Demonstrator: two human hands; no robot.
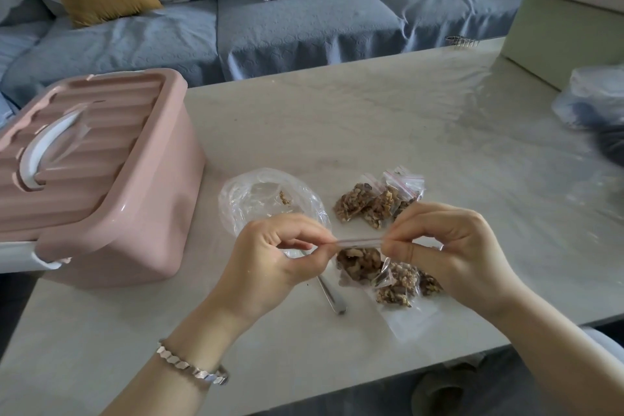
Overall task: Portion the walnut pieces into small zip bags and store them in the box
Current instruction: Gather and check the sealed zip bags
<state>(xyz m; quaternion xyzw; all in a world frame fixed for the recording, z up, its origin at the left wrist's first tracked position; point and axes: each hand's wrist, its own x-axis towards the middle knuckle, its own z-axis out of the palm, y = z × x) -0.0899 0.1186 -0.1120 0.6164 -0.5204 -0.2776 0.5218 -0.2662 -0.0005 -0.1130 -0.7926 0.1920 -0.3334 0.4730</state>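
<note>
I log both hands over the near middle of the counter [371, 118]. The left hand [270, 257], fingers curled, pinches the left end of the seal strip of a small zip bag [359, 241]. The right hand [449, 253] pinches the right end of the same strip between thumb and forefinger. The bag hangs between them, its lower part packed with walnut pieces [361, 262]; I cannot tell whether it touches the counter. A cluster of filled bags [371, 204] with red-lined tops lies just beyond the hands. The nearer filled bags [401, 284] lie under the right hand. A large clear plastic bag [260, 199], holding only a few crumbs, lies beyond the left hand. A spoon [332, 297] shows its handle below that hand; the bowl is hidden. The pink box [101, 179], lid on and white handle folded flat, sits at the counter's left end. A silver bracelet [189, 365] circles the left wrist. A blue sofa [270, 27] runs behind the counter.
</note>
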